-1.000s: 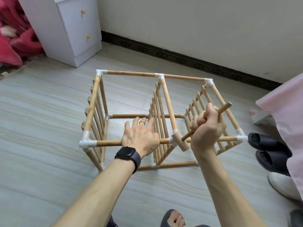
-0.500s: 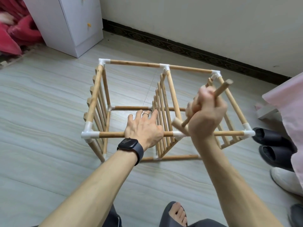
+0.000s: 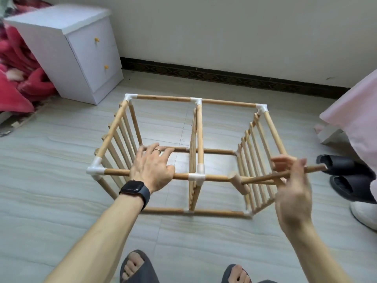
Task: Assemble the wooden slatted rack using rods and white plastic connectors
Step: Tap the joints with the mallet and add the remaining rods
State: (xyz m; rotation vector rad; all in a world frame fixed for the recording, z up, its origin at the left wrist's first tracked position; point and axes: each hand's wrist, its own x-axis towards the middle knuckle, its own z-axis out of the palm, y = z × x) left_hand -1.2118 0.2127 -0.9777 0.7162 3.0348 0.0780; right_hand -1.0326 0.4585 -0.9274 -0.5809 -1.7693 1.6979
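The wooden slatted rack stands on the floor as a box frame of rods joined by white plastic connectors, with three slatted panels upright. My left hand lies flat over the near top rod, left of the middle connector, fingers spread. My right hand grips the handle of a small wooden mallet near the rack's right front corner. The mallet head points left and hangs just below the near top rod, blurred by motion.
A white two-drawer cabinet stands at the back left beside a red blanket. Dark slippers and a pink cloth lie at the right. My feet in grey slippers are at the bottom edge. A wall runs behind.
My right hand has swung the mallet down and to the right, from raised over the middle connector to low beside the right panel. My left hand stays on the near rod.
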